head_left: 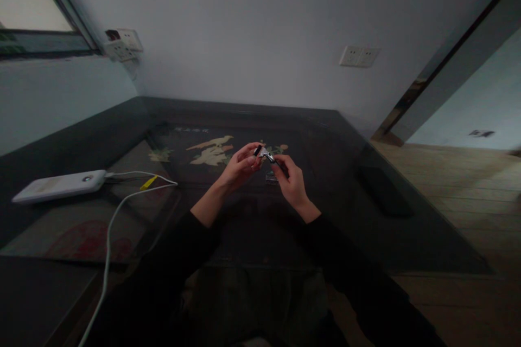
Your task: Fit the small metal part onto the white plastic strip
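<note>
Over the middle of the dark table, both hands meet at a razor (267, 156) with a shiny silver neck and a dark handle. My right hand (292, 180) is closed round the handle, which its fingers partly cover. At the razor's head, my left hand (240, 167) pinches a small black piece (258, 150) between thumb and fingers. Whether this piece is joined to the neck is too small to tell. Just below the hands, a small clear plastic case (272, 178) lies on the table, partly behind the right fingers.
On the dark table (325, 244), a white power bank (61, 185) lies at left, its white cable (109, 244) running off the front edge with a yellow tag (148, 182). A dark flat object (382, 191) lies at right. Behind stands a wall with sockets (359, 57).
</note>
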### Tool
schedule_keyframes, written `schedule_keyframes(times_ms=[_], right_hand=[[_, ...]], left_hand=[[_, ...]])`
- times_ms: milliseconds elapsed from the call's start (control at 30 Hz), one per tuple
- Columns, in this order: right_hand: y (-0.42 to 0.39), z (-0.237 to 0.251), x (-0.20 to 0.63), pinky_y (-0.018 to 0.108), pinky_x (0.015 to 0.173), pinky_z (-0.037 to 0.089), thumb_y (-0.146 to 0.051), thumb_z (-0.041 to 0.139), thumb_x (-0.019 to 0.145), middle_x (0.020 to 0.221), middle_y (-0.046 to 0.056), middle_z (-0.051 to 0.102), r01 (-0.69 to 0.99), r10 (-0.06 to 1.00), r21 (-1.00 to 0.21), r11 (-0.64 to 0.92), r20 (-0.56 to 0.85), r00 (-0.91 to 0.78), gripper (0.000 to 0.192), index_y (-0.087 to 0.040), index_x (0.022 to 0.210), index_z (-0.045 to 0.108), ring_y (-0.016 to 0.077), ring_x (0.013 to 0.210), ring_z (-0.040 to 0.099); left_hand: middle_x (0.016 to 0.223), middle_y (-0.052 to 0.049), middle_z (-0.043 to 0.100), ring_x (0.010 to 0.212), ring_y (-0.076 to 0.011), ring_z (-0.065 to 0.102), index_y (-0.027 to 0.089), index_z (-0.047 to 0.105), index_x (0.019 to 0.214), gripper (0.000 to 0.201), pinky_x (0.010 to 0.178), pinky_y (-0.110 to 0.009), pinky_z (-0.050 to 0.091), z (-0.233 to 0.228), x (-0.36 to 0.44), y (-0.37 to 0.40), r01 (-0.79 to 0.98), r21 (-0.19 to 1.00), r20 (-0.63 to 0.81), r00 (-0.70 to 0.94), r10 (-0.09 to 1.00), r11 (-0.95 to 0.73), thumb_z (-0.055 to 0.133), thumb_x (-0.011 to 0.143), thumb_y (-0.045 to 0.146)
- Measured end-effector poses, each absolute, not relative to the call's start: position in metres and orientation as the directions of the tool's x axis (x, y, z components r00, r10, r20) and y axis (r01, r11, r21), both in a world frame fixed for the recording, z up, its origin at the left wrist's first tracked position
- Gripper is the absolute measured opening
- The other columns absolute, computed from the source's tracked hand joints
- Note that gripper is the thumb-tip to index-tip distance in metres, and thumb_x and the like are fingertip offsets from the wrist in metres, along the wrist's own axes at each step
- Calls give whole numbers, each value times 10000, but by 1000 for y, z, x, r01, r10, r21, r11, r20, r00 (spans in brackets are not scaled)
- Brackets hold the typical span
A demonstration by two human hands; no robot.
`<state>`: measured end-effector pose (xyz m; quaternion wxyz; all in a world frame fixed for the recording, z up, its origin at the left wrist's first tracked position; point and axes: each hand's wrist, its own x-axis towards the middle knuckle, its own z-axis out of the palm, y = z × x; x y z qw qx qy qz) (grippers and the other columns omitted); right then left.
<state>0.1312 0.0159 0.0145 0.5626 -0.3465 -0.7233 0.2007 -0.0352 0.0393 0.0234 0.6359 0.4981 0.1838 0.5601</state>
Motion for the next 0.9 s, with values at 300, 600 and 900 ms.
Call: schedule_keyframes(times_ms=[300,600,900], right_hand=[[16,16,131,289,720,488,-290,519,912,910,41,668,273,699,-651,708,701,-143,155,-201,1015,593,165,790,622],[16,17,133,296,723,497,-283,516,912,934,49,680,298,681,-623,723,715,-157,157,-200,1016,599,168,801,632],[17,17,135,300,714,497,-286,524,907,910,44,679,315,671,-608,729,726,-153,151,-204,1005,605,169,782,630]], left_hand=[[794,15,604,685,-72,552,203,621,1058,478,678,-188,452,22,-35,40,-581,809,340,343,876,-87,809,630,306],[864,4,621,733,-78,566,207,619,1052,475,680,-185,454,22,-36,40,-566,817,348,336,875,-108,810,624,283],[881,-6,629,732,-85,575,199,628,1043,460,684,-198,463,26,-36,38,-522,838,361,306,881,-162,804,632,308]])
